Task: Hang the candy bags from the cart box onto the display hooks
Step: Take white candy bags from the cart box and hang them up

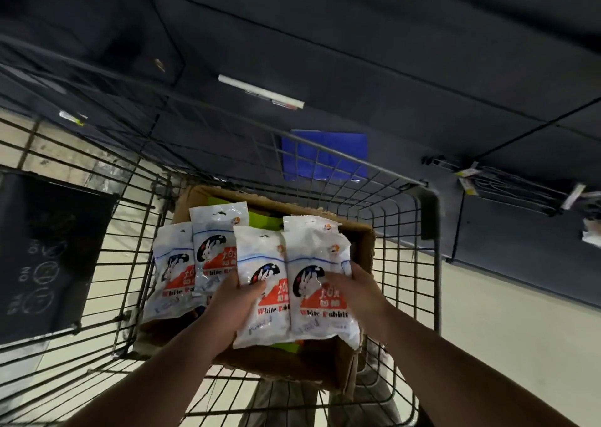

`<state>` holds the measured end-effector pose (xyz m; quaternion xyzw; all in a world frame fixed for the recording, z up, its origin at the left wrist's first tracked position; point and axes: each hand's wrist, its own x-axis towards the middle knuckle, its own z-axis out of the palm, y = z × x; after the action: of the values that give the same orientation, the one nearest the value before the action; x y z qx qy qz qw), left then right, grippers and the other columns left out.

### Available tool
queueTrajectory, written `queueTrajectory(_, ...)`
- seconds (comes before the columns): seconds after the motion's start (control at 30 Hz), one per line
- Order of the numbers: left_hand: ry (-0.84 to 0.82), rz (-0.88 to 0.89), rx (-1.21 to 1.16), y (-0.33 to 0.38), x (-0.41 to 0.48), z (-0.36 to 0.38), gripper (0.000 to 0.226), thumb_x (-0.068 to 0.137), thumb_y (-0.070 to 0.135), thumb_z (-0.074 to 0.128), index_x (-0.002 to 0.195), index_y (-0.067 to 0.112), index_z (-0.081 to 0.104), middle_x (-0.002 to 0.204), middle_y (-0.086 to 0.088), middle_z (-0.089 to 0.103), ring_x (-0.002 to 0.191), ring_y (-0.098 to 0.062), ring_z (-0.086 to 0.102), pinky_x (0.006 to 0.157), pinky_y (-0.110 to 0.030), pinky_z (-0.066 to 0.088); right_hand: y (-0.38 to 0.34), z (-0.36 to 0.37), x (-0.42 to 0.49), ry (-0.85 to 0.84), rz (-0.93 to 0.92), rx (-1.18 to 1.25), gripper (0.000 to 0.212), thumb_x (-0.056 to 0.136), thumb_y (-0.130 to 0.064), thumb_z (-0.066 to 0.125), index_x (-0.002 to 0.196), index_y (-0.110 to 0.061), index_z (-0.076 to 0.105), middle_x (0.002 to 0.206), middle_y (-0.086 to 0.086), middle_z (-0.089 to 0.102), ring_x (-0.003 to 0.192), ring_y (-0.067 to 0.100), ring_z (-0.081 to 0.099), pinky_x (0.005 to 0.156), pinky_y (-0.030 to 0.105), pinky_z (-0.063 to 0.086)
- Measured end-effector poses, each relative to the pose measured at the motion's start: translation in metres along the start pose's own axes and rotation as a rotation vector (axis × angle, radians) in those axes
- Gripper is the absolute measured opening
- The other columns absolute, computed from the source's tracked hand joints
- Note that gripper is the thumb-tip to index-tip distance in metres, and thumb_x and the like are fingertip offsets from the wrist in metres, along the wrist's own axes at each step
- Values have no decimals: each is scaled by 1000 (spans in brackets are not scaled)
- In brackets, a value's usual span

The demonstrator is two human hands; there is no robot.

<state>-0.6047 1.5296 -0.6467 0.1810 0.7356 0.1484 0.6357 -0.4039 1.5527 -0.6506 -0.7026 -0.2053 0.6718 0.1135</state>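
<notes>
Several white White Rabbit candy bags (260,264) fan out above an open cardboard box (364,244) that sits in a wire shopping cart (130,231). My left hand (237,300) grips the fan of bags from below, thumb over the front of a middle bag. My right hand (354,293) holds the rightmost bag (317,254) at its right edge, fingers curled over its front. Green packaging shows inside the box under the bags. Black display hooks (514,189) with price tags stick out of the dark panel at the right.
A dark display wall (357,52) fills the top, with a white price strip (260,91) and a blue card (325,157) behind the cart's mesh. A black sign (48,257) hangs on the cart's left side. Pale floor lies at the right.
</notes>
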Motion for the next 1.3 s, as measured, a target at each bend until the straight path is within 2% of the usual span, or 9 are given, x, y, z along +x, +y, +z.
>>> queueTrajectory(0.13,-34,49,-8,17,-27,-3,16,91,15,62,100,29,60,91,-4,72,81,-20,69,64,-30,52,-10,-11,-30,3,-27,77,28,89,-23,64,114,-10,64,98,17,74,91,37,71,87,58,53)
queueTrajectory(0.23,-90,99,-23,38,-51,-4,20,91,12,61,99,30,58,91,-2,71,78,-17,69,59,-28,50,-25,-25,-58,25,-64,107,36,92,-42,56,106,-10,67,95,18,74,89,35,72,85,52,56)
queueTrajectory(0.4,-224,189,-15,68,-88,3,29,89,8,63,115,19,61,98,-10,76,91,-30,72,86,-47,55,-43,-55,-106,157,-142,155,63,86,-66,44,98,-11,72,88,17,75,84,33,73,85,51,56)
queueTrajectory(0.53,-268,264,31,90,-114,33,27,87,9,65,112,21,63,97,-10,76,91,-32,72,92,-52,52,-48,-87,-150,227,-184,258,67,87,-66,41,96,-7,72,82,16,76,73,28,74,64,35,58)
queueTrajectory(0.7,-320,355,60,105,-147,82,20,90,2,60,106,12,64,84,-6,77,80,-25,73,72,-34,56,-32,-136,-188,373,-229,370,57,89,-57,50,99,-5,70,82,15,76,75,30,74,65,36,59)
queueTrajectory(0.87,-409,397,108,109,-175,135,21,88,-4,58,106,6,62,86,-11,76,82,-30,72,79,-43,54,1,-185,-218,475,-338,486,35,95,-39,52,97,-4,60,86,19,73,78,35,72,75,46,59)
queueTrajectory(0.97,-451,412,142,107,-197,175,22,87,-4,59,107,6,62,90,-16,76,86,-35,71,84,-51,54,28,-217,-240,534,-388,518,23,94,-29,52,88,-7,52,75,15,64,66,26,66,63,36,55)
queueTrajectory(1.13,-530,464,204,89,-246,262,23,88,-7,55,107,3,62,92,-19,75,84,-36,71,73,-45,58,79,-285,-285,585,-400,581,19,92,-12,48,74,-10,44,58,6,47,37,11,49,37,15,37)
queueTrajectory(1.3,-583,439,227,58,-289,351,19,89,-6,55,103,3,62,93,-24,73,80,-37,69,71,-46,57,143,-359,-318,652,-459,627,27,95,-29,51,84,-5,57,68,12,63,60,22,62,53,26,50)
